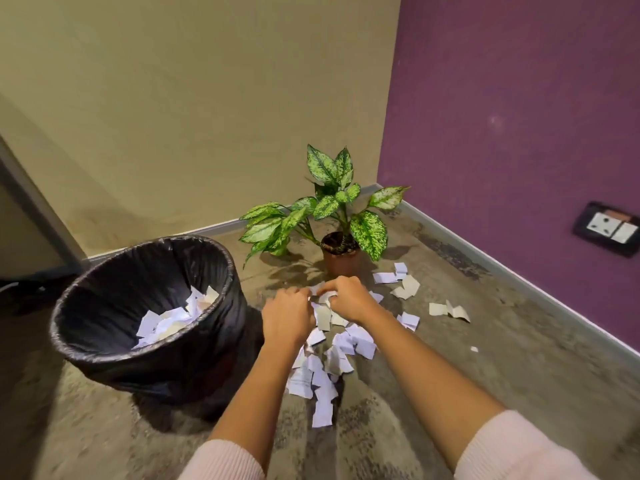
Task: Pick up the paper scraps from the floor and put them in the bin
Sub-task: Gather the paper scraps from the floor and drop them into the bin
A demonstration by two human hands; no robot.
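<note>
Nearest: pale pink sleeves (221,462) at frame bottom, both forearms reaching fwd over the floor (485,375). Paper scraps (322,379) are lying in a long trail btw the forearms, long axis running approx 6-to-12 o'clock, thickest just below the wrists.

At its far end the left hand (287,315) and right hand (349,299) are working close together, almost touching. Fingers are curling down and both are bunching a few of the scraps btw them, so neither is spread or free.

The bin (180,368) is standing at approx 9 o'clock from the hands, just beside the left wrist. Its mouth is open, w/ a black liner folding over the rim. Inside, white scraps are covering part of the bottom, w/ plenty of room above.

Judgement: the left hand is nearer, so the carry looks like a short swing toward 9, clearing the rim w/o spilling.

Loose pieces (405,289) are sitting at 2–3 o'clock of the right hand, well apart from the bin. Beyond, a potted plant (341,258) is standing at 12, near the corner.
</note>
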